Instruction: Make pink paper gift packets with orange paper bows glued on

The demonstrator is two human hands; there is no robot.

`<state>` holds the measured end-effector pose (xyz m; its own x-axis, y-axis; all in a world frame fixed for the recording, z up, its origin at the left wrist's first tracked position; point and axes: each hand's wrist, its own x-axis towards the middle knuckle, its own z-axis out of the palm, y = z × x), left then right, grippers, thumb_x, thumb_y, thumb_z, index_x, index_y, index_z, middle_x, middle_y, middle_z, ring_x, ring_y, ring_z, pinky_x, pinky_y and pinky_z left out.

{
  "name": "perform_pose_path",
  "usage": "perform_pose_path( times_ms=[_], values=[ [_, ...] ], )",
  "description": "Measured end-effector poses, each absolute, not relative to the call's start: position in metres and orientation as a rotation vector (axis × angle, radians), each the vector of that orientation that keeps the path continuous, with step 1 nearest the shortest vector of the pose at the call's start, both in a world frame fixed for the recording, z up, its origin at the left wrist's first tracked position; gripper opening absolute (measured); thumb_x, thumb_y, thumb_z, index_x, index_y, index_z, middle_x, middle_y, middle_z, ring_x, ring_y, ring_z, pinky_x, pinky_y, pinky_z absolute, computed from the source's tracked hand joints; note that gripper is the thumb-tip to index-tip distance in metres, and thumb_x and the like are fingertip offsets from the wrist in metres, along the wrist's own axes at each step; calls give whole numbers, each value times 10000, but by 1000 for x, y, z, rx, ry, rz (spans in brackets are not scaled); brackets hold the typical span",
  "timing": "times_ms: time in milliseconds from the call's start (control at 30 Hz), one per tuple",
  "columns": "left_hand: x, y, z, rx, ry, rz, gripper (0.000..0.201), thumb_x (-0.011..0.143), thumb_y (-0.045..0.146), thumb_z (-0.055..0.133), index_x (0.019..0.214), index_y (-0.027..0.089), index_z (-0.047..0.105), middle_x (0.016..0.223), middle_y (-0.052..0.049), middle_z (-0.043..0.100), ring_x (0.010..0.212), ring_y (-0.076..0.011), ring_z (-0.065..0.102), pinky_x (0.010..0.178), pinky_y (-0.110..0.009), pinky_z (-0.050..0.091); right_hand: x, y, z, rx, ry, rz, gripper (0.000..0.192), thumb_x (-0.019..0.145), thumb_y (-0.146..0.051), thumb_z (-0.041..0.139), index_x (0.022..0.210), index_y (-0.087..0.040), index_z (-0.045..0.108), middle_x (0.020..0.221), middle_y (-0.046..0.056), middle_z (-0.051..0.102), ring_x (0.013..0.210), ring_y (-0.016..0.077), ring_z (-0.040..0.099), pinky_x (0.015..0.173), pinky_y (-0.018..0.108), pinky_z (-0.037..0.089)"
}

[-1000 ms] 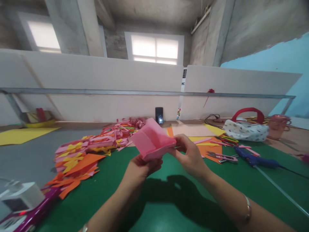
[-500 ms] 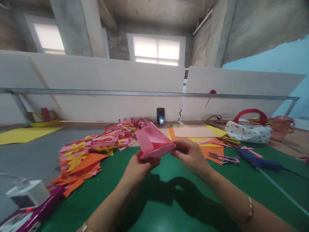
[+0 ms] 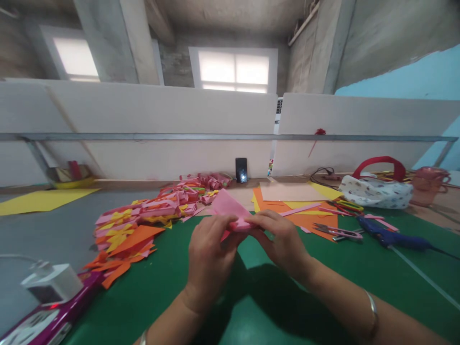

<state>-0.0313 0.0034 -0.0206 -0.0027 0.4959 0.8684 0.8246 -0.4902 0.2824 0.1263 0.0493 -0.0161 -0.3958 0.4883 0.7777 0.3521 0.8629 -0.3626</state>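
Note:
A folded piece of pink paper (image 3: 229,205) is held up in front of me over the green mat (image 3: 276,306). My left hand (image 3: 212,247) is closed on its left and lower part, the thumb and fingers pressing the fold. At its right end my right hand (image 3: 283,239) pinches the paper between thumb and fingers. The hands nearly meet, and their fingers hide much of the lower fold. One pointed flap rises above them, leaning left.
Left of the mat lies a heap of pink, orange and yellow paper pieces (image 3: 143,211), near a purple power strip (image 3: 53,316) with a white plug (image 3: 52,285). To the right are paper sheets (image 3: 291,191), thread snips (image 3: 338,232) and a blue glue gun (image 3: 395,237). A phone (image 3: 241,170) stands behind.
My left hand has turned over the near side of the pink paper, and the open fold is now pressed together. My right hand has moved in closer to my left.

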Motion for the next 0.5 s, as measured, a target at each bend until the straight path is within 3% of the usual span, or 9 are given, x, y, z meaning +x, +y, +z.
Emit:
perform_pose_path(
  times_ms=[100,500],
  values=[
    [-31,1,-19,-1950,-1315,-1453,106,778,240,622,874,223,582,761,-2,609,733,-170,534,672,-308,371,126,48,-17,-605,-2029,151,207,860,-181,535,1033,-226,641,912,53,658,836,162,613,757,293,493],
    [-30,4,-22,-2052,-1415,-1430,66,789,264,608,798,218,654,722,-19,563,709,-166,497,655,-293,360,123,45,-19,-653,-2099,183,169,863,-190,531,895,-185,697,802,58,651,729,157,594,680,274,481]
  ],
)
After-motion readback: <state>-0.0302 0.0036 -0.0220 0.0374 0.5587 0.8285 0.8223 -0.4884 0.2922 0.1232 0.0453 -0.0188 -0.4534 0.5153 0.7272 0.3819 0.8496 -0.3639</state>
